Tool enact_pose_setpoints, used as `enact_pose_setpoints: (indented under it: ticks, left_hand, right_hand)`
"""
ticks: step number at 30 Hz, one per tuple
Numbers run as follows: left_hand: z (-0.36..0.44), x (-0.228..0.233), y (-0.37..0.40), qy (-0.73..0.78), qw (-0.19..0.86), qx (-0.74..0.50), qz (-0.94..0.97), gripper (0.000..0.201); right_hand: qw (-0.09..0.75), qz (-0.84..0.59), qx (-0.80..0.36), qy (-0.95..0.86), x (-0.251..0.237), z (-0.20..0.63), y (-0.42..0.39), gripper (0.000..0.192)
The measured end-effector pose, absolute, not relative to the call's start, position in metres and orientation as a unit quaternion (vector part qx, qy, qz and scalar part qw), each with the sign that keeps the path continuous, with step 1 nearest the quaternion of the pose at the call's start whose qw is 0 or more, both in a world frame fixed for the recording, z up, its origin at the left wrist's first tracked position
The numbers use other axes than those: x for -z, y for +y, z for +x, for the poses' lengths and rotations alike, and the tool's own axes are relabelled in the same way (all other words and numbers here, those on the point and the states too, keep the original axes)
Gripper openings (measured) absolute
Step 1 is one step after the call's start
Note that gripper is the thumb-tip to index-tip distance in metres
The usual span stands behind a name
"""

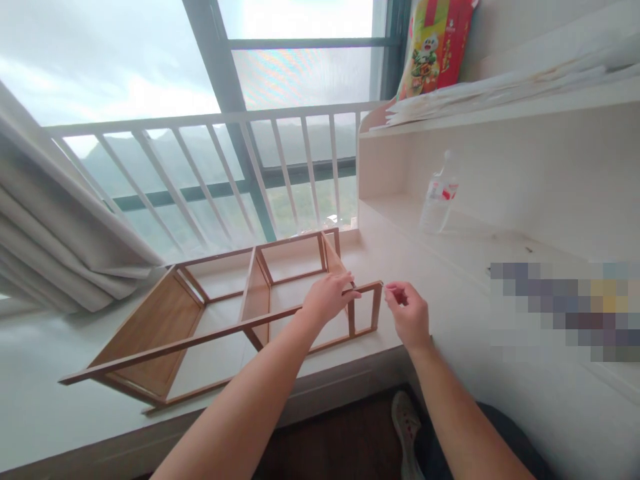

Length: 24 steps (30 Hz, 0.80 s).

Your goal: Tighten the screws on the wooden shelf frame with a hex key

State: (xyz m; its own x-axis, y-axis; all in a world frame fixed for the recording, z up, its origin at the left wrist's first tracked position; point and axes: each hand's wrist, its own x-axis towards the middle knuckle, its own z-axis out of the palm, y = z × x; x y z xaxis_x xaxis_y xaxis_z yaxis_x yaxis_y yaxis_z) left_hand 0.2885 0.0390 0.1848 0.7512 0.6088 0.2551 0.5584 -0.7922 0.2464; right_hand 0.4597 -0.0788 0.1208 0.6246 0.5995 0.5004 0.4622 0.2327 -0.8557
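Left hand (327, 297) grips the wooden rack (255, 293) at its right end on the ledge (40, 413); right hand (407, 313), fingertips pressed together just beside, perhaps holding something tiny. Uneven pushing could slide the rack off the near edge.

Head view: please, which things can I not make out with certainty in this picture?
All in the head view:
Right hand: whether it pinches something small; its own closed grip hides this.
Wooden rack: part of its near lower bar, hidden behind the left forearm.
Bottle: the label's wording, too small and blurred.
Red package: its top, cut off by the upper edge.
Pixelated patch: whatever it covers.
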Motion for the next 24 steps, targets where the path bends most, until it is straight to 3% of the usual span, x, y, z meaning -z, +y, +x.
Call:
enact_pose_setpoints:
  ticks: [8, 18, 24]
  left_hand:
    - [0.291, -0.184, 0.039, 0.327, 0.105, -0.165, 0.925, 0.043]
    - [0.290, -0.187, 0.044, 0.326, 0.163, -0.172, 0.915, 0.046]
    - [0.291, -0.188, 0.044, 0.321, 0.170, -0.180, 0.914, 0.034]
  right_hand:
    - [0.674, -0.561, -0.231, -0.422, -0.103, 0.440, -0.075, 0.036]
    - [0.676, -0.537, -0.269, -0.428, -0.106, 0.444, -0.091, 0.023]
    - [0.681, -0.527, -0.311, -0.403, -0.110, 0.444, -0.091, 0.031]
